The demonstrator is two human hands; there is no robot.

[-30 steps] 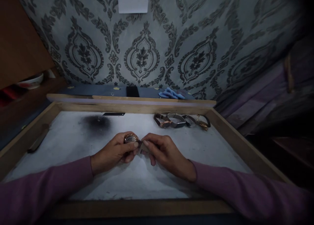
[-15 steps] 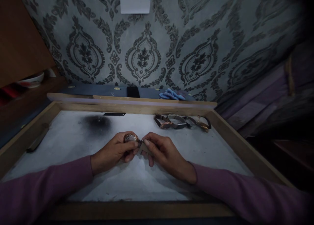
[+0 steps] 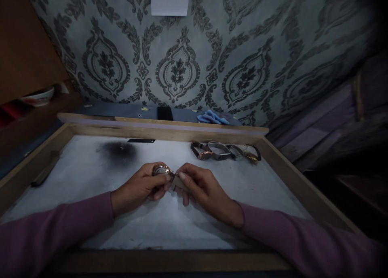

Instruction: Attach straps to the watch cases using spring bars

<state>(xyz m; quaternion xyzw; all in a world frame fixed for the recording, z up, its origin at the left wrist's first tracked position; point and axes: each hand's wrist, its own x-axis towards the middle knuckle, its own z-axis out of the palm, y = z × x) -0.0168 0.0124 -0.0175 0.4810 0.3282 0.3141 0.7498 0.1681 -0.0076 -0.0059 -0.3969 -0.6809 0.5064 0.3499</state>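
Between the thumb and fingers of my left hand [image 3: 144,185] is a round watch [image 3: 161,170] with a shiny rose-gold rim, its flat face turned up toward me. My right hand [image 3: 201,189] pinches a greyish-brown watch strap [image 3: 178,182] close beside the watch case. The strap's upper end meets the edge of the case near my left thumb; whether the two are joined is too small to tell. Both hands are over the white floor of a shallow wooden tray, and my fingers hide part of the case and strap.
Several watches [image 3: 224,150] lie in a row at the tray's back right. A thin black strip [image 3: 141,141] rests near the back wall, and a dark-ended tool [image 3: 45,170] at the left. Wooden walls [image 3: 291,170] border the tray. Behind are a black phone-like object [image 3: 164,113] and blue cloth [image 3: 213,117].
Almost nothing differs. The view has shifted slightly, and the strap and my right fingers have turned a little beside the watch, which stays in my left hand.
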